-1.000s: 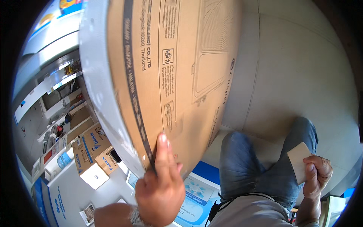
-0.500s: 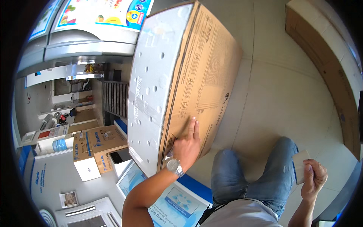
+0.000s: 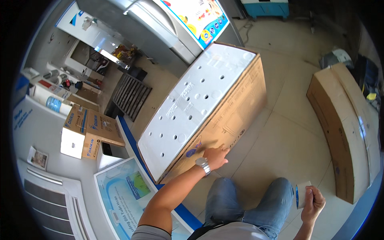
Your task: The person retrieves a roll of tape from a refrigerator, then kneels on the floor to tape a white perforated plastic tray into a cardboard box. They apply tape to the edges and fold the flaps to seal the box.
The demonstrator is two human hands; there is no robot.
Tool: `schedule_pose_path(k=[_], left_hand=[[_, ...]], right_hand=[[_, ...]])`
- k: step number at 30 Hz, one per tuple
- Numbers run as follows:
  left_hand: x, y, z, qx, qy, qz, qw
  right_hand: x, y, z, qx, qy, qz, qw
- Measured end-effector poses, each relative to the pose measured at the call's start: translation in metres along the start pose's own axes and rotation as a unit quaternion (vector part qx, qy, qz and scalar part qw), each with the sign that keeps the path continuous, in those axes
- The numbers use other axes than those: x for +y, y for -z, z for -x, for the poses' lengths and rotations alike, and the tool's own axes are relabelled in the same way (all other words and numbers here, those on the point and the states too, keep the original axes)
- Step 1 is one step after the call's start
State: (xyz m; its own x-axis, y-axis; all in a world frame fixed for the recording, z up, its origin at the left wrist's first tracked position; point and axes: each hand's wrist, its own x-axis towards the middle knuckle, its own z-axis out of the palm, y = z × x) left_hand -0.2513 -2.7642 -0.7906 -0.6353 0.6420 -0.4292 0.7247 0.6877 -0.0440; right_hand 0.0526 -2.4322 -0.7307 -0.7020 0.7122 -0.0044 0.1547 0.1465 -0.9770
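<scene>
A large cardboard carton [image 3: 236, 114] stands in front of me, its top a white foam panel [image 3: 192, 102] dotted with holes and crossed by clear tape. My left hand [image 3: 216, 157], with a metal watch [image 3: 203, 165] on its wrist, is at the carton's near side face. Its fingers are stretched out with nothing in them; whether they touch the cardboard I cannot tell. Off to the right, beside my knee, my right hand [image 3: 314, 202] is closed round a roll of packing tape [image 3: 303, 194], pale outside with a blue inner ring.
A long cardboard box [image 3: 340, 132] lies on the floor at right. Behind the carton stands a grey refrigerator [image 3: 160, 28]. Smaller cartons [image 3: 102, 130] and a phone [image 3: 107, 149] are at left, above a blue-and-white poster panel [image 3: 124, 196]. A slatted dark bench [image 3: 130, 96] stands farther back.
The view has swung, so the carton shows more of its foam top. My left hand has shifted along the side face toward its lower edge. The tape roll stays in my right hand.
</scene>
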Motion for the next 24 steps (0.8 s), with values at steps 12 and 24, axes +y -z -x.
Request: schedule_pose_path(k=[12, 24], left_hand=[[-0.255, 0.129, 0.170, 0.348, 0.372, 0.183, 0.841], [-0.229, 0.036, 0.197, 0.278, 0.408, 0.183, 0.850]], right_hand=[[0.017, -0.150, -0.015, -0.119, -0.170, -0.190, 0.960], [-0.002, -0.102, 0.013, -0.086, -0.227, -0.277, 0.930]])
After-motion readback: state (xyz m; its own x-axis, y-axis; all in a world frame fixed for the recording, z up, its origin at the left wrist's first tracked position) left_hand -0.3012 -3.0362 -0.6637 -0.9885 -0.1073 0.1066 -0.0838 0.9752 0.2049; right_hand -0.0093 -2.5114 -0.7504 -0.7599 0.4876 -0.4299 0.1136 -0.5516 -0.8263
